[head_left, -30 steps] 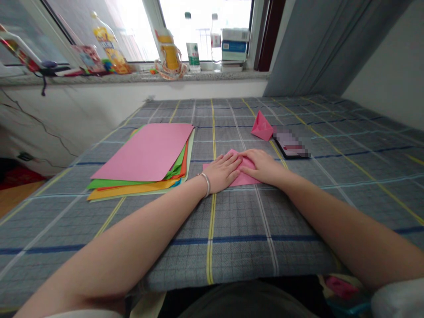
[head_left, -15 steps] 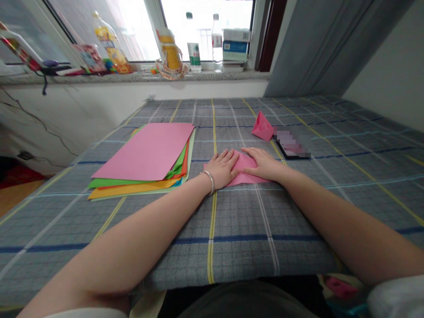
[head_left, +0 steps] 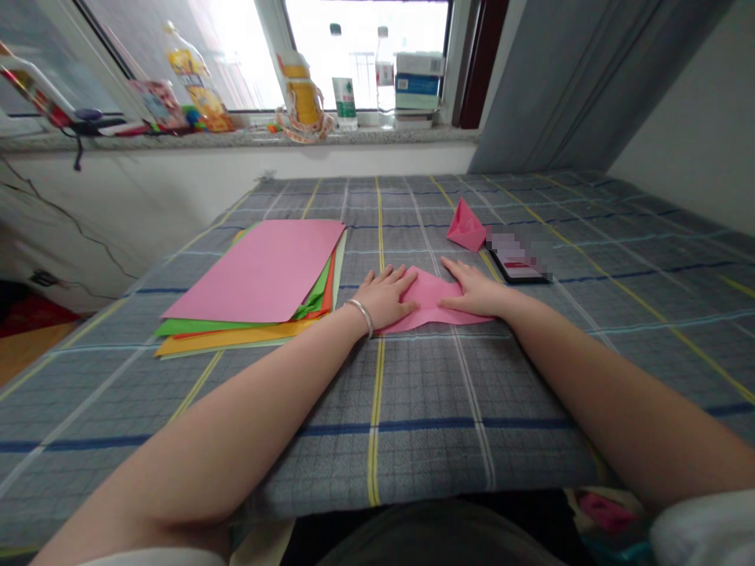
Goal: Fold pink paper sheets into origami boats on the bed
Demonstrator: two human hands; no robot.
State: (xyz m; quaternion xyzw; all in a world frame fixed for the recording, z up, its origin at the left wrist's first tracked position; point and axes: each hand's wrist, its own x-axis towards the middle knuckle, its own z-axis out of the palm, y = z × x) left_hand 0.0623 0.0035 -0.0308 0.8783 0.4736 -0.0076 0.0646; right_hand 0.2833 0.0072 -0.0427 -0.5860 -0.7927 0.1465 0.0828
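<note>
While both hands lie flat on it, a sheet of pink paper (head_left: 428, 297) sits on a gray plaid cover (head_left: 425, 440) directly in front of the person. The sheet is folded into a rough, wide triangle, with one point facing away from the person and long, thin tips running out to the left and right. Its surface looks mostly flat, with soft creases near the middle. The left hand (head_left: 384, 297), with a silver bangle (head_left: 361, 314) at the wrist, rests palm down over the sheet's left side, its fingers slightly apart and reaching away from the person. The right hand (head_left: 475, 291) lies palm down on the right side, its fingers close together and angled inward, toward the left hand. Neither hand is pinching or gripping the paper, and a strip of pink shows between them. Both arms stretch forward from the bottom corners of the view. To the left is a stack of colored paper (head_left: 253, 271) with a pink sheet on top, while a small folded pink paper shape (head_left: 465, 226) stands beyond the right hand, beside a phone (head_left: 519, 271).
</note>
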